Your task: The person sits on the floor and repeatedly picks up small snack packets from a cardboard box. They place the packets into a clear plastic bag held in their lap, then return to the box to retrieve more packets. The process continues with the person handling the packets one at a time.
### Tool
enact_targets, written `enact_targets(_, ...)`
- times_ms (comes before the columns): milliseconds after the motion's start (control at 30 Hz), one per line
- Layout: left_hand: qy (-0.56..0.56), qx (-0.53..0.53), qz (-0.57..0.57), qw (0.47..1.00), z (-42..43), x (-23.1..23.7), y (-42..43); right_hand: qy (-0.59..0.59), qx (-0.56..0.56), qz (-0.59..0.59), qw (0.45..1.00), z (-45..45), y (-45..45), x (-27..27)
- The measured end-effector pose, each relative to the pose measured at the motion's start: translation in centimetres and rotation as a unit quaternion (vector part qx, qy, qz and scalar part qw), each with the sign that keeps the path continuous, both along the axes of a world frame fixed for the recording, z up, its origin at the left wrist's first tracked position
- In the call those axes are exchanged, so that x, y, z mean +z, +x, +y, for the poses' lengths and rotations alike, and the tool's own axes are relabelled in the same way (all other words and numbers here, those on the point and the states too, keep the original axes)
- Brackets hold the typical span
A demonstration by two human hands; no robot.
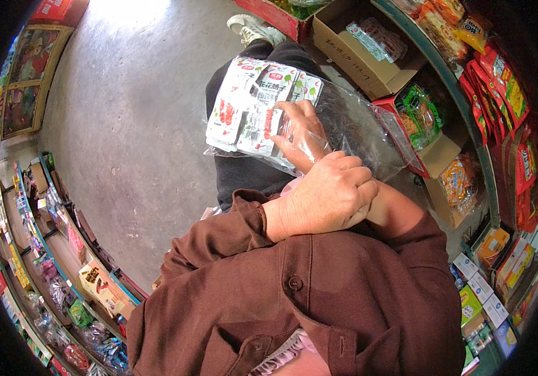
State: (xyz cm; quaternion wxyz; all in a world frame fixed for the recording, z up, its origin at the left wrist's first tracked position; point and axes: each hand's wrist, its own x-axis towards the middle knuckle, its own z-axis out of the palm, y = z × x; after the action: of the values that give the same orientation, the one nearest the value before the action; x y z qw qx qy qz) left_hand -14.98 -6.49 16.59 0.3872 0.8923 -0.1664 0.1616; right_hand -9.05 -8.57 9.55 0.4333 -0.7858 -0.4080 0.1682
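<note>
A clear plastic bag (372,127) lies across my lap with several white snack packets (262,101) inside it, printed with red and green pictures. My right hand (304,134) reaches into the bag, seen through the film. Its thumb and fingers are spread, and the tips touch the faces of the packets. Above it my left hand (323,195) is closed around my right forearm, just behind the wrist. Whether the left fingers also pinch the bag's edge is hidden. The packets lie side by side and partly overlap.
At upper right stands an open cardboard box (358,61) with packets inside. Below it a red box (403,136) holds green-wrapped food. A shelf (461,98) with hanging red packets curves along the right. Stocked shelves (57,235) line the left. Concrete floor (123,117) lies between.
</note>
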Motion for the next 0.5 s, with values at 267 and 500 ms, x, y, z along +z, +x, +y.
enact_targets(267,-0.007,-0.007,-0.006,1.0,0.1,0.0,0.0,-0.009,0.114,-0.109,0.987,-0.3,-0.4,-0.1)
enact_targets(500,-0.041,-0.003,-0.001,0.999,-0.3,-0.7,0.3,0.019,0.177,-0.149,0.973,-0.1,-0.1,-0.7)
